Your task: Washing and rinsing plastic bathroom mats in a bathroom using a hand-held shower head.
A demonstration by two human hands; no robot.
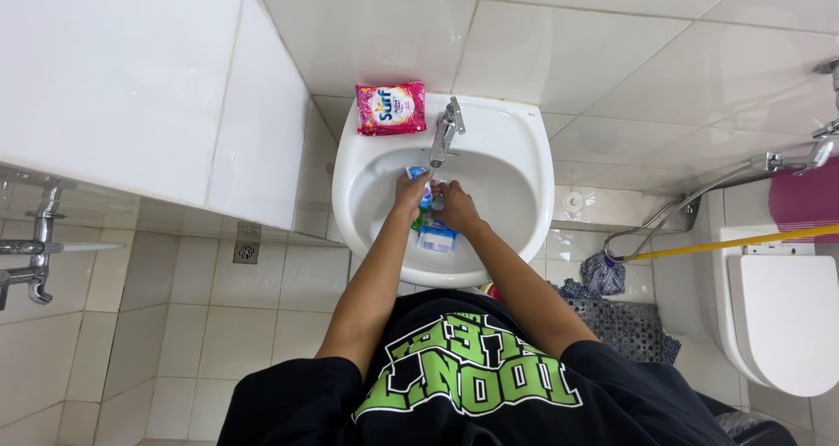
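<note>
Both my hands are together inside a white wash basin (516,162), just under the metal tap (447,130). My left hand (409,194) and my right hand (456,207) grip a small blue, white and green packet (435,233) between them. Part of the packet shows blue above my fingers, near the tap's spout. A pink detergent pouch (390,108) lies on the basin's back left rim.
A white toilet (782,319) stands at the right, with a spray hose (699,197) and a yellow stick (730,243) beside it. A dark mat and cloth (616,311) lie on the tiled floor. A floor drain (246,251) and wall taps (35,258) are at the left.
</note>
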